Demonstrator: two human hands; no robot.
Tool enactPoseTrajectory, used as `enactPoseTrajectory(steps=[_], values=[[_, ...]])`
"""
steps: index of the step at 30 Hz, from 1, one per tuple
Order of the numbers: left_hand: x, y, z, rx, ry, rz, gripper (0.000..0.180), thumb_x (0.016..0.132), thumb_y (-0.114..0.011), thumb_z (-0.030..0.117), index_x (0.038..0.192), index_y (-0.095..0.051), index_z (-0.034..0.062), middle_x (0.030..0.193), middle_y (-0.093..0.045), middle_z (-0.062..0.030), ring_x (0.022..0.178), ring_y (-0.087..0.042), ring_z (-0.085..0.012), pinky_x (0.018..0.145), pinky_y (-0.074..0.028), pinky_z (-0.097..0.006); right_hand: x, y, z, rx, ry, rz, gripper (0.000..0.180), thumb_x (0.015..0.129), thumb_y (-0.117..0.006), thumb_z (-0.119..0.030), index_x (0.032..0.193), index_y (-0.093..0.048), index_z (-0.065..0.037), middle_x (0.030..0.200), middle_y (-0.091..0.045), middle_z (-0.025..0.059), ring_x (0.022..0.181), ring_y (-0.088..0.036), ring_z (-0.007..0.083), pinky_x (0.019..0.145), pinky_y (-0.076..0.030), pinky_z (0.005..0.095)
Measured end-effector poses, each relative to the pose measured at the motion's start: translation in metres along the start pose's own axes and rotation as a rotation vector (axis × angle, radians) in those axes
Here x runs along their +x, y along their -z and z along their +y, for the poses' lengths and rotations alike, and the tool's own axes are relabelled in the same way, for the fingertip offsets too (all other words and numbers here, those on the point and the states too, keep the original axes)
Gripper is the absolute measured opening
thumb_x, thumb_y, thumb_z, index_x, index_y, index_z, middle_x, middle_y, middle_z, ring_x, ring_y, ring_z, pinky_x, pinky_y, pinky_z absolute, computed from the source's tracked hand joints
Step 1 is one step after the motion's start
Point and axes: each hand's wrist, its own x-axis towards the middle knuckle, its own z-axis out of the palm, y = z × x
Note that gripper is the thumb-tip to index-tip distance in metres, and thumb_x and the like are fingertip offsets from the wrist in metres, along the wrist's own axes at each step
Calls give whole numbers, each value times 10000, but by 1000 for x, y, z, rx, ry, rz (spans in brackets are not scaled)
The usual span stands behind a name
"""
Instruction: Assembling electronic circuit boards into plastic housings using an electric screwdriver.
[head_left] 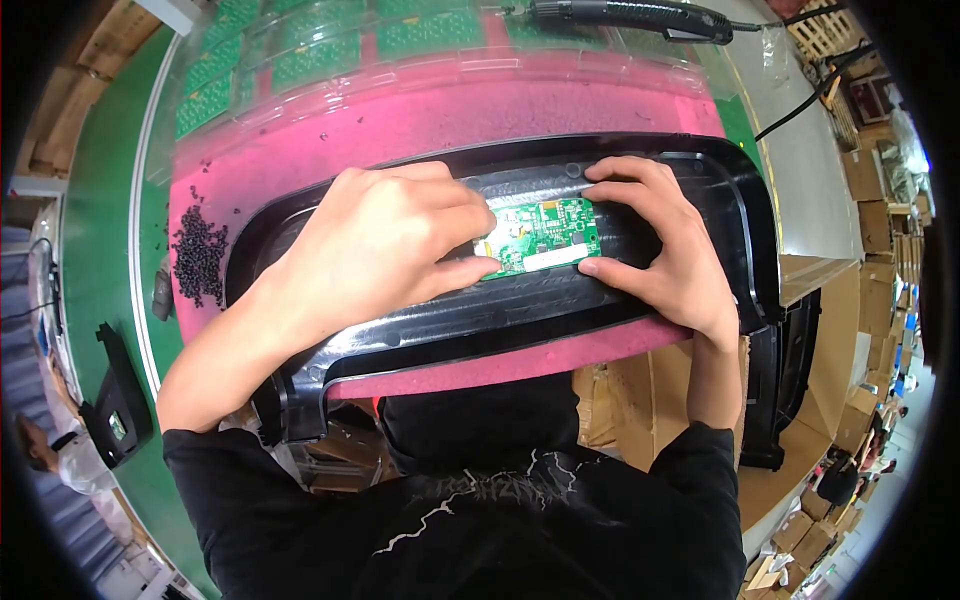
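Two hands, left hand (375, 240) and right hand (655, 240), pinching green circuit board (543, 234) inside black plastic housing (740, 200), pink foam mat (450, 115) edge free beyond, board's left end hidden.

Circuit board (541, 236) sits in housing (700, 180), apparently on mat (400, 130).

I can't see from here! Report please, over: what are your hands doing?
Both hands, left hand and right hand, pressing green circuit board into black plastic housing. Housing on pink foam pad. Nothing blocking.
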Motion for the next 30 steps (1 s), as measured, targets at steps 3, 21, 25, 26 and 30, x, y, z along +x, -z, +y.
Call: enactPoseTrajectory(steps=[3, 21, 25, 26, 30], values=[[-2, 2, 0, 32, 5, -6, 264, 696, -801, 202, 872, -681, 47, 896, -699, -45, 784, -657, -209, 603, -544, -314, 3, -1, -1, -3, 4, -1, 468, 639, -803, -80, 1063, -621, -2, 1203, -572, 117, 1143, -514, 317, 977, -422, 392], [-22, 26, 8, 210, -16, 154, 244, 783, -711, 254, 868, -619, 45, 795, -620, -83, 796, -654, -257, 591, -544, -374, 2, -11, -10, 121, -38, 27, 682, 570, -753, -38, 1214, -534, -6, 1251, -513, 121, 1209, -475, 274, 1051, -346, 372], [-66, 75, -19, 295, 383, 402, 162, 798, -681, 135, 886, -645, 4, 834, -656, -165, 797, -644, -357, 697, -530, -420, -2, 4, 4, 89, -66, 185, 673, 672, -709, -137, 1290, -485, 6, 1306, -461, 104, 1252, -417, 217, 1090, -240, 314], [-75, 80, -34, 367, 467, 357, 152, 790, -686, 129, 873, -655, 5, 817, -659, -168, 800, -642, -360, 703, -526, -425, -6, 15, 0, 114, -93, 263, 613, 721, -681, -108, 1290, -488, 14, 1301, -466, 96, 1259, -401, 203, 1095, -207, 303], [-123, 71, -58, 530, 674, 214, 136, 765, -703, 120, 854, -686, 19, 798, -668, -172, 803, -644, -364, 703, -517, -442, 28, 30, -4, 140, 5, 571, 413, 912, -576, -53, 1308, -481, 12, 1249, -510, 88, 1163, -488, 174, 1044, -323, 291]])
